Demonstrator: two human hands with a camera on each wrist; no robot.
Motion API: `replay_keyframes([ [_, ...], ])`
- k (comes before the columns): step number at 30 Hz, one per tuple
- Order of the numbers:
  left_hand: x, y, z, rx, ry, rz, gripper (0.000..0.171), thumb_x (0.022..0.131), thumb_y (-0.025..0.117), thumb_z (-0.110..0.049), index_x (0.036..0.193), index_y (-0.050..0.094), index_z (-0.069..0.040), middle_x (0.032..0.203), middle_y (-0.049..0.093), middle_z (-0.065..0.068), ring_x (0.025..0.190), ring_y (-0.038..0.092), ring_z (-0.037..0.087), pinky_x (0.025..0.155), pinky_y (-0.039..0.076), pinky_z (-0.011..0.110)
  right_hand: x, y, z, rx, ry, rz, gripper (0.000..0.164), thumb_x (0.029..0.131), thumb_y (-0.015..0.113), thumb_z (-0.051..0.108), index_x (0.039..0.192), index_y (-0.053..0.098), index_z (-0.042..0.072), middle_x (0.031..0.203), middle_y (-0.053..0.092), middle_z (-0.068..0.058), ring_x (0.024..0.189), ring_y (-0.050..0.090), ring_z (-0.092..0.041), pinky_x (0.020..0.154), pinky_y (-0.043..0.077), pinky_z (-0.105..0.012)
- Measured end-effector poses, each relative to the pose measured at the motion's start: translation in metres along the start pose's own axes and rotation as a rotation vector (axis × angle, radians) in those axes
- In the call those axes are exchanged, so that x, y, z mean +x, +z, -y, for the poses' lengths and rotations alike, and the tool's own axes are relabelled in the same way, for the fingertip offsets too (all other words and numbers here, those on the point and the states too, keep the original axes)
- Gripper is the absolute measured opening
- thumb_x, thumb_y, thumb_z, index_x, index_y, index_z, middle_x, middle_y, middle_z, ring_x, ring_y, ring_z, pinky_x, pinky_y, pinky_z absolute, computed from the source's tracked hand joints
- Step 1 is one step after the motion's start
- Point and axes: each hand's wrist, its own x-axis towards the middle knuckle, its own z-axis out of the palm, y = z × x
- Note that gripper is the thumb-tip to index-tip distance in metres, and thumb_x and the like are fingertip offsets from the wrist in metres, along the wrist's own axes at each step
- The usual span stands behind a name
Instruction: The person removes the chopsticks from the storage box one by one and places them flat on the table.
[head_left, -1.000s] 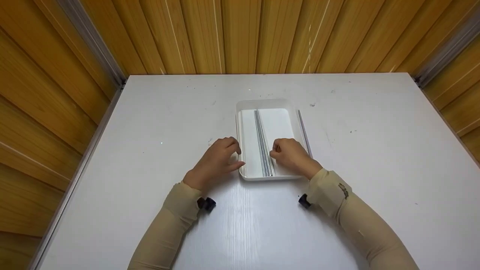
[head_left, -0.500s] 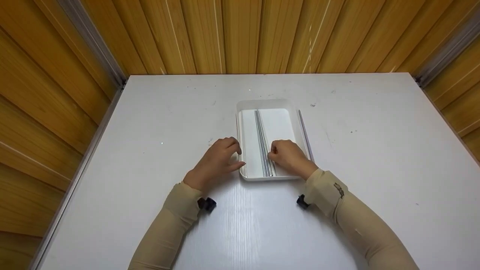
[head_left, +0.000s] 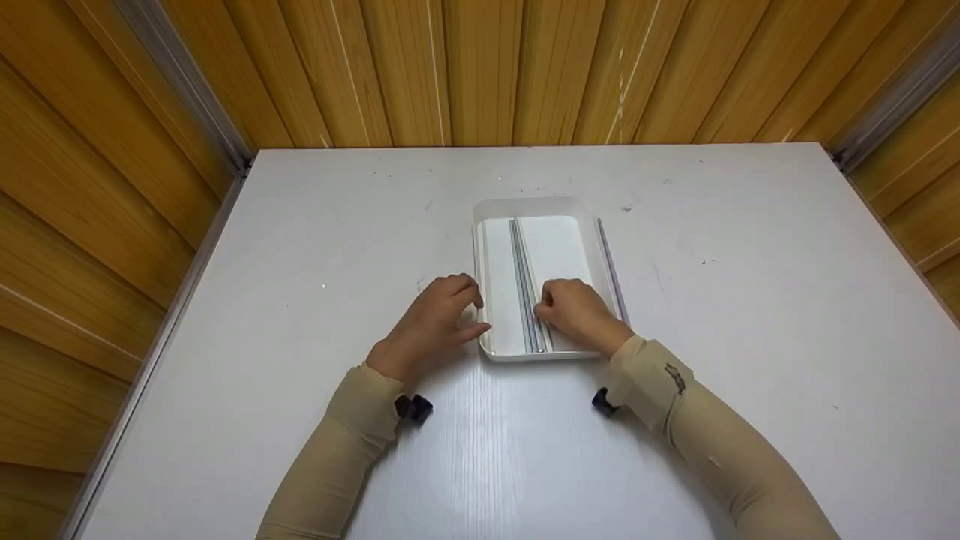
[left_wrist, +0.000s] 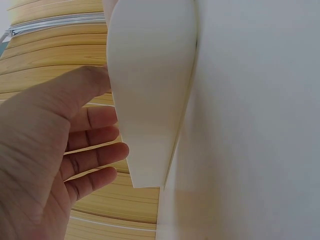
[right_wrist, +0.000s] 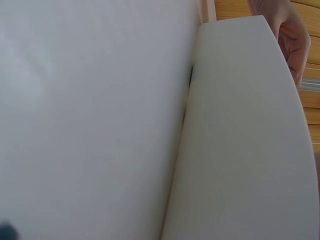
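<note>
A white rectangular tray (head_left: 525,207) stands on the white table, its near wall filling much of the right wrist view. Inside it, several long thin grey and pale rods (head_left: 520,270) lie lengthwise, nearly side by side. My right hand (head_left: 577,311) reaches into the tray over the near right part. Its fingers are curled and seem to pinch the rightmost pale rod; the fingertips are partly hidden. At the left wall my left hand (head_left: 439,319) has loosely bent, spread fingers, with its thumb over the rim. In the left wrist view its fingertips (left_wrist: 120,151) touch the wall's edge.
Along the tray's right side a purplish thin rod (head_left: 611,270) lies on the table (head_left: 360,225). Brown wooden panels (head_left: 480,75) rise behind the table and at both sides. Small dark marks (head_left: 627,208) dot the tabletop.
My right hand has shifted slightly left toward the rods. The near end of the rightmost pale rod has moved a little to the right. The left hand and the tray stay in place.
</note>
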Motion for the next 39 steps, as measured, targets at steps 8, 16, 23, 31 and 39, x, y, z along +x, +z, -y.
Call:
replay_keyframes([
  [8, 0.0004, -0.0005, -0.0005, -0.004, -0.010, 0.009, 0.027, 0.081, 0.077, -0.026, 0.091, 0.062, -0.005, 0.099, 0.062, 0.005, 0.090, 0.059, 0.020, 0.087, 0.050, 0.035, 0.0015, 0.0015, 0.0027, -0.039, 0.018, 0.002, 0.017, 0.086, 0.058, 0.021, 0.075, 0.057, 0.007, 0.072, 0.056, -0.003, 0.070, 0.049, -0.019, 0.064, 0.041, -0.032],
  [16, 0.0008, -0.0007, 0.0000, -0.002, -0.007, 0.011, 0.028, 0.080, 0.077, -0.026, 0.091, 0.062, -0.006, 0.099, 0.062, 0.004, 0.090, 0.059, 0.019, 0.086, 0.050, 0.035, 0.0025, 0.0025, 0.0058, -0.102, 0.012, 0.005, 0.019, 0.086, 0.057, 0.022, 0.078, 0.060, 0.004, 0.079, 0.065, -0.010, 0.070, 0.051, -0.020, 0.067, 0.047, -0.037],
  [23, -0.0004, 0.0001, 0.0006, 0.001, 0.011, -0.008, 0.027, 0.081, 0.077, -0.025, 0.091, 0.062, -0.005, 0.098, 0.061, 0.004, 0.089, 0.058, 0.020, 0.085, 0.049, 0.034, 0.0033, 0.0041, 0.0075, -0.141, 0.013, 0.007, 0.020, 0.085, 0.056, 0.021, 0.074, 0.061, 0.004, 0.077, 0.067, -0.011, 0.065, 0.050, -0.019, 0.061, 0.048, -0.037],
  [31, -0.0004, 0.0003, 0.0001, -0.004, 0.011, -0.013, 0.026, 0.081, 0.076, -0.025, 0.091, 0.062, -0.005, 0.098, 0.061, 0.004, 0.089, 0.058, 0.020, 0.085, 0.049, 0.034, 0.0048, 0.0068, 0.0096, -0.182, 0.018, -0.009, 0.024, 0.084, 0.059, 0.022, 0.066, 0.059, 0.006, 0.074, 0.067, -0.011, 0.062, 0.047, -0.019, 0.060, 0.049, -0.040],
  [39, -0.0010, 0.0009, 0.0002, -0.009, 0.008, -0.015, 0.025, 0.082, 0.076, -0.024, 0.092, 0.062, -0.005, 0.098, 0.061, 0.004, 0.088, 0.058, 0.020, 0.085, 0.050, 0.034, 0.0048, 0.0070, 0.0083, -0.159, 0.009, -0.026, 0.026, 0.084, 0.060, 0.023, 0.065, 0.059, 0.006, 0.071, 0.065, -0.009, 0.061, 0.047, -0.019, 0.060, 0.048, -0.039],
])
